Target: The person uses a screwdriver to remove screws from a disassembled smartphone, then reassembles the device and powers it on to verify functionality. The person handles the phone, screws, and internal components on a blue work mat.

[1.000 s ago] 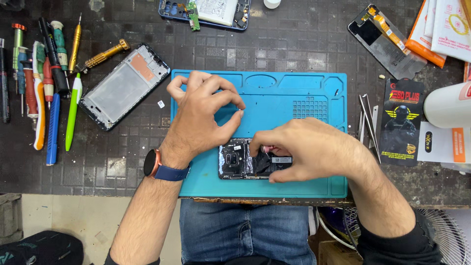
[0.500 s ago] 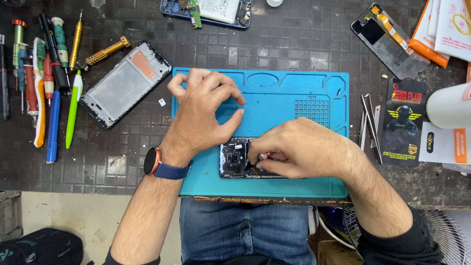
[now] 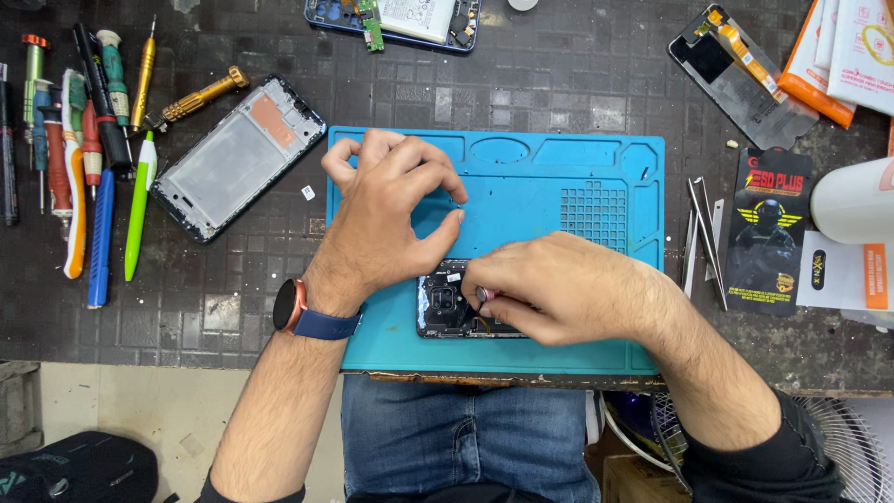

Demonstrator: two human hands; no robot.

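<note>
A small opened phone (image 3: 440,303) with dark inner parts showing lies near the front edge of a blue work mat (image 3: 559,168). My right hand (image 3: 568,289) covers most of it, fingers pinched on a small tool with a round metal end (image 3: 484,294) held over the phone's camera area. My left hand (image 3: 386,219) rests on the mat just above and left of the phone. Its fingers are curled and apart, the thumb tip close to the index finger, and I see nothing in it. A watch (image 3: 291,305) is on that wrist.
A bare phone frame (image 3: 237,158) lies left of the mat, beside a row of screwdrivers and pens (image 3: 84,140). Tweezers (image 3: 703,237), a black packet (image 3: 768,228) and a white cylinder (image 3: 852,200) lie to the right. Another opened phone (image 3: 400,19) lies at the back.
My right hand has slid left over the phone, hiding more of it. My left hand's fingers have curled in slightly; its wrist has stayed put.
</note>
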